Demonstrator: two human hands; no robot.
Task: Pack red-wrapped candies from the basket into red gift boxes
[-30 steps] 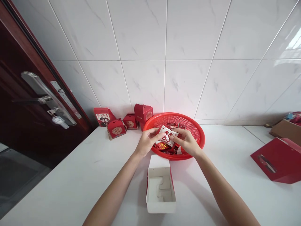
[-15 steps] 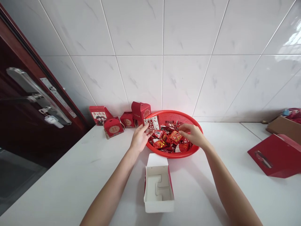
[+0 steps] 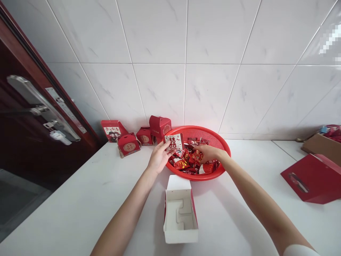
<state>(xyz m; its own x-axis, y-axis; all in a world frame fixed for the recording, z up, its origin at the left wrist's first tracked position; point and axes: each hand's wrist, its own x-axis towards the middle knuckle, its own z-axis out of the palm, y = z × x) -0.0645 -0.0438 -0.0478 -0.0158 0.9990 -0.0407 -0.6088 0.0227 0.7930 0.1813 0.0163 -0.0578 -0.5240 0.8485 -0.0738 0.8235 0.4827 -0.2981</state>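
My left hand (image 3: 159,157) pinches a white card-like packet (image 3: 174,142) with red double characters, over the left rim of a red plastic basket (image 3: 198,177). Inside the basket lie several wrapped sweets (image 3: 181,163), mostly red. My right hand (image 3: 208,153) reaches in among them from the right, its fingertips down at the wrappers; what they hold, if anything, is hidden. Nearer to me, just in front of the basket, lies an open box (image 3: 181,234), white inside, with its flap toward the basket and nothing in it.
Small red boxes (image 3: 129,145) stand at the back left by the tiled wall. At the right are a large red box (image 3: 311,177) and a brown carton (image 3: 322,147). A dark door (image 3: 16,142) borders the left side.
My right hand has moved left and down into the sweets. The packet in my left hand has turned slightly and shows more of its face.
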